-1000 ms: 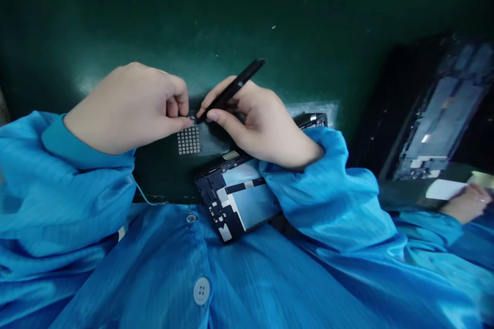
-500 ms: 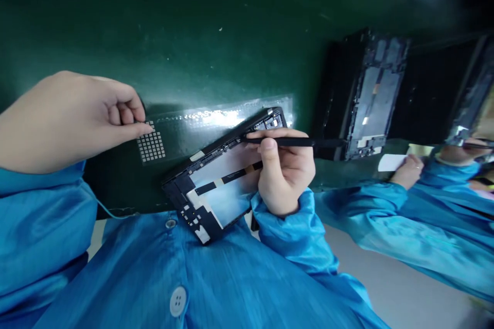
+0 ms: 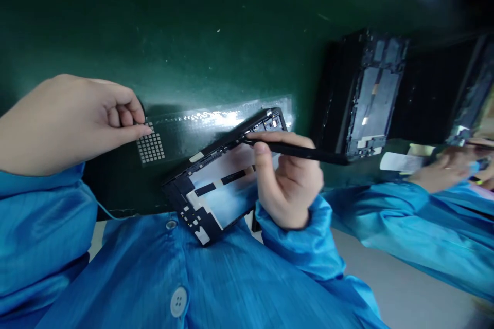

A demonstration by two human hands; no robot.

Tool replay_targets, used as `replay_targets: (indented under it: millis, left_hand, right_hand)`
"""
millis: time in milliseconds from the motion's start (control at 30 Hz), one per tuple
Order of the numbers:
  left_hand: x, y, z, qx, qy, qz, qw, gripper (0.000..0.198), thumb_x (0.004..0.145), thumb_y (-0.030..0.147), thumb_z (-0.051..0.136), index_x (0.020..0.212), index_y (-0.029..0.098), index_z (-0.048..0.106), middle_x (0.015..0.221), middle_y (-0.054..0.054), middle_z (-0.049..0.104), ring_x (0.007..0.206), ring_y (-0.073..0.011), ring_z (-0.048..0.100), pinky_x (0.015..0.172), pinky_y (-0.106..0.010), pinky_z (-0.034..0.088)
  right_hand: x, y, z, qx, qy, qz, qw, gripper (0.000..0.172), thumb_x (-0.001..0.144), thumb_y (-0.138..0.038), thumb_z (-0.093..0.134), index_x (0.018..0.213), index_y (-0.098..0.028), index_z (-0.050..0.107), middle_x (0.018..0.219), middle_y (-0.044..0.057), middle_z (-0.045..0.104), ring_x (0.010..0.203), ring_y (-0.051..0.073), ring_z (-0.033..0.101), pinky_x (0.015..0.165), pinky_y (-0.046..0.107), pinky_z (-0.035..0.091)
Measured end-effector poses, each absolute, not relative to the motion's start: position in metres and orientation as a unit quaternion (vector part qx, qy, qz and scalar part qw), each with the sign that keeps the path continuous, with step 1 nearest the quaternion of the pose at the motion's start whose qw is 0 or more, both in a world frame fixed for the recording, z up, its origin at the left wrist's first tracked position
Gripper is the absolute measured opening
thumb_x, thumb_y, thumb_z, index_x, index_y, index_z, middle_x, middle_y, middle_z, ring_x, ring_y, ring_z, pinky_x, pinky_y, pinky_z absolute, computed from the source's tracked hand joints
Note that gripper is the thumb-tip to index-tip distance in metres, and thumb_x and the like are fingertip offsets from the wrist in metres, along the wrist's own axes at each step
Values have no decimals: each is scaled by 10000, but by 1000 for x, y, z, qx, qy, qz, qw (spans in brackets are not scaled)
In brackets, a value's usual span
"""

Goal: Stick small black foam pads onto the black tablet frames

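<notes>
My left hand [image 3: 88, 121] pinches the top corner of a clear sheet with rows of small grey squares [image 3: 152, 147]. In my right hand [image 3: 287, 177] are black tweezers [image 3: 304, 151], gripped between thumb and fingers. Their tips touch or hover just over the upper long edge of an open black device frame [image 3: 216, 185], which lies tilted at the table's near edge against my smock. The frame has a pale inner panel crossed by a dark strip. A clear plastic strip [image 3: 177, 136] lies behind it.
A stack of similar black frames [image 3: 374, 95] stands on the green table [image 3: 173, 25] at the right, with another stack [image 3: 471, 92] beyond. A co-worker's hands [image 3: 440, 169] are at the far right, by a white paper [image 3: 399, 162] and a yellowish one [image 3: 421, 150].
My right hand has shifted slightly right and down, and the tweezers' rear end has swung down. My left hand is nearly still. The co-worker's hand has moved right, off the white paper.
</notes>
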State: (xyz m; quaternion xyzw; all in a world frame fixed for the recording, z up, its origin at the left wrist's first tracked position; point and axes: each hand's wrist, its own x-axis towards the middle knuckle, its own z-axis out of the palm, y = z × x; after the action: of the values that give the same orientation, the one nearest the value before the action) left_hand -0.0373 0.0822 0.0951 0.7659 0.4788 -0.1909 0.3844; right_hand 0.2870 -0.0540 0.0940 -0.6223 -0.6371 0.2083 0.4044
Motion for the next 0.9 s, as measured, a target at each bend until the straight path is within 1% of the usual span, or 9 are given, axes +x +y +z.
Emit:
replay_targets:
  millis: [67, 133, 233, 300, 433, 633, 733, 833, 900]
  left_hand:
    - [-23, 81, 109, 767, 510, -171, 350, 435, 1055, 647, 590, 1123, 242, 734, 873, 32, 760, 871, -202, 654, 792, -372, 415]
    - [-15, 80, 114, 770, 518, -138, 345, 403, 999, 625, 641, 1052, 242, 752, 907, 17, 786, 882, -203, 673, 787, -366, 425]
    - [-15, 78, 111, 765, 529, -104, 352, 320, 925, 558, 709, 964, 247, 772, 927, 1, 805, 876, -207, 706, 765, -360, 432]
    - [-17, 77, 108, 770, 525, -95, 351, 262, 920, 496, 695, 943, 247, 775, 913, 0, 799, 875, -207, 719, 761, -357, 432]
    - [-17, 78, 107, 790, 498, -83, 348, 258, 971, 457, 656, 984, 242, 798, 898, -4, 785, 892, -223, 732, 792, -361, 444]
    - [-15, 78, 103, 769, 529, -81, 348, 194, 913, 449, 759, 927, 260, 804, 812, 1, 754, 842, -235, 730, 802, -362, 458]
    - [-15, 78, 102, 770, 522, -63, 360, 187, 897, 467, 750, 890, 281, 767, 805, 8, 758, 827, -225, 722, 757, -356, 441]
    - [-14, 79, 105, 762, 530, -68, 367, 189, 895, 466, 757, 876, 278, 747, 821, 7, 765, 825, -220, 715, 757, -357, 434]
    - [-13, 79, 107, 752, 542, -90, 365, 205, 897, 470, 767, 882, 266, 758, 838, 5, 766, 835, -223, 715, 779, -360, 436]
  right_hand:
    - [279, -32, 108, -585, -661, 262, 390, 176, 1128, -254, 723, 1290, -297, 777, 1187, 51, 861, 1093, 251, 842, 984, 464, 702]
    - [267, -2, 111, -512, -711, 343, 338, 134, 1155, -333, 696, 1259, -291, 770, 1188, 48, 865, 1085, 244, 840, 968, 434, 716]
    - [248, 38, 93, -394, -773, 429, 251, 171, 1176, -399, 650, 1227, -269, 749, 1207, 49, 869, 1119, 239, 842, 1002, 414, 719]
    - [239, 51, 78, -365, -777, 457, 233, 169, 1179, -378, 638, 1241, -254, 735, 1219, 56, 869, 1121, 232, 842, 1002, 402, 714]
    - [236, 46, 65, -378, -745, 487, 254, 207, 1170, -417, 671, 1255, -244, 746, 1229, 54, 863, 1130, 221, 838, 1003, 379, 702]
    - [232, 46, 69, -385, -753, 474, 245, 195, 1163, -406, 680, 1217, -246, 776, 1211, 50, 864, 1111, 233, 837, 1007, 391, 701]
    - [231, 51, 69, -389, -733, 499, 250, 224, 1131, -485, 732, 1151, -268, 784, 1172, 41, 870, 1078, 241, 842, 993, 407, 719]
    - [242, 41, 75, -422, -650, 550, 312, 294, 1082, -569, 798, 1127, -279, 776, 1086, 25, 868, 958, 214, 839, 894, 385, 738]
    - [256, 22, 81, -470, -584, 533, 392, 241, 1097, -513, 797, 1133, -275, 777, 1045, 13, 858, 892, 186, 826, 841, 356, 727]
